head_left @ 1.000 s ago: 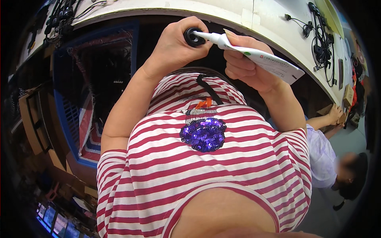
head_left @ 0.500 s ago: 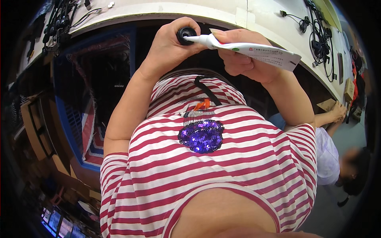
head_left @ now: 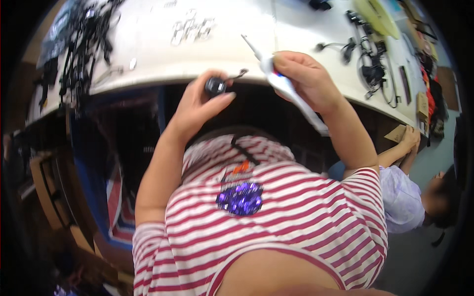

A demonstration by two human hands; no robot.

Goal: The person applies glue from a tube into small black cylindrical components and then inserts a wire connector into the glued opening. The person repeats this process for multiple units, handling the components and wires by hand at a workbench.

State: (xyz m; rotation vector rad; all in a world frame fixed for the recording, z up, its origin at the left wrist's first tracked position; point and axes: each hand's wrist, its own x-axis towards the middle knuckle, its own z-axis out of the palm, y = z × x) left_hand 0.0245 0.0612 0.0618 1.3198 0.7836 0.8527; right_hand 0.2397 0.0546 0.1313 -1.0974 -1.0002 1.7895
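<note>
From my remote post, head feed only. Black round part (head_left: 216,86): held in the left hand (head_left: 193,107), just off the near edge of the desk (head_left: 148,58). The fingers curl round it; the thumb stands out to the right. Its dark glossy face is turned up to me, detail smeared by blur. A short dark lead (head_left: 239,74) shows just beyond it; I cannot tell whether the two are joined.

White flat tube (head_left: 297,101): in the right hand (head_left: 311,81), pinched by thumb and fingers near the shoulder. It lies aslant, nozzle (head_left: 251,47) up and to the left over the desk, tail down to the right. Nozzle and black part are apart.

On the desk, I note small shiny pieces (head_left: 192,28) in a loose group, blurred. Black cables (head_left: 88,54) bunch at the left; more black cables (head_left: 371,66) lie looped at the right, near a yellow-green object (head_left: 377,18).

Below the desk, left: blue crate (head_left: 94,182), cardboard boxes (head_left: 49,192) beside it. Far right: a co-worker in a pale top (head_left: 401,200), hands (head_left: 412,138) beside a cardboard piece (head_left: 395,133).
</note>
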